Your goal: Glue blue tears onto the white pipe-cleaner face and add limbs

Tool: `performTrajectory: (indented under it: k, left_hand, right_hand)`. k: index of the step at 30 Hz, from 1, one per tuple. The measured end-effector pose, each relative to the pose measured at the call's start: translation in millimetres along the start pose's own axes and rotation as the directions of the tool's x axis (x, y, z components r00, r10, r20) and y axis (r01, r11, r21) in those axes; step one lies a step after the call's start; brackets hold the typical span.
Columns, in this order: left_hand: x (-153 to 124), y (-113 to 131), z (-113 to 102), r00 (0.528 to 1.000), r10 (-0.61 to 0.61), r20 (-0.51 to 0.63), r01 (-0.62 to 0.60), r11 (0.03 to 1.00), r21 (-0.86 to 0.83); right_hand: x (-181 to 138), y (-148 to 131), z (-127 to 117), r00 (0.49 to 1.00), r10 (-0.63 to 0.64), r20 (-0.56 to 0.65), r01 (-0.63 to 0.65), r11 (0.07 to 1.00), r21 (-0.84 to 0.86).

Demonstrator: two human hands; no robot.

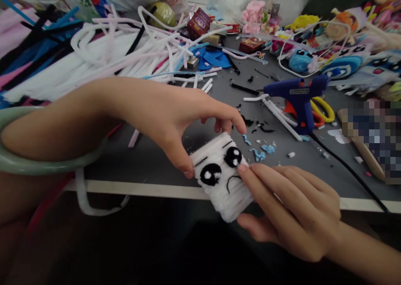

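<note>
A white fuzzy pipe-cleaner figure (223, 191) with two black eyes and a black frowning mouth hangs at the table's front edge. My left hand (166, 114) pinches its upper part between thumb and fingertips. A pale green bangle (19, 166) circles that forearm. My right hand (293, 212) cups the figure from the right, thumb beneath, fingertips pressed on its face near the mouth.
A grey table (150, 162) holds a blue glue gun (297, 97) with its black cord, yellow-handled scissors (324, 109), a big heap of white pipe cleaners (125, 51), small boxes, blue and black scraps, and plush toys at the back right.
</note>
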State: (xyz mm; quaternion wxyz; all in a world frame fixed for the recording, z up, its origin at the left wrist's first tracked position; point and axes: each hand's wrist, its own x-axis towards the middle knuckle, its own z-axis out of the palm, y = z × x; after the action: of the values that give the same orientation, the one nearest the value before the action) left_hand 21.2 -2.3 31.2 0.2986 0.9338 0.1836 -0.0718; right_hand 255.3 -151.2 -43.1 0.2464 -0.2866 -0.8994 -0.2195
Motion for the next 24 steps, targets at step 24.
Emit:
performTrajectory:
  k: [24]
  left_hand:
    - [-0.2,-1.2,-0.2,1.0,-0.007,0.0,0.007,1.0,0.005]
  right_hand:
    - [-1.1,2.5,2.0,1.0,0.011,0.003,-0.011,1.0,-0.014]
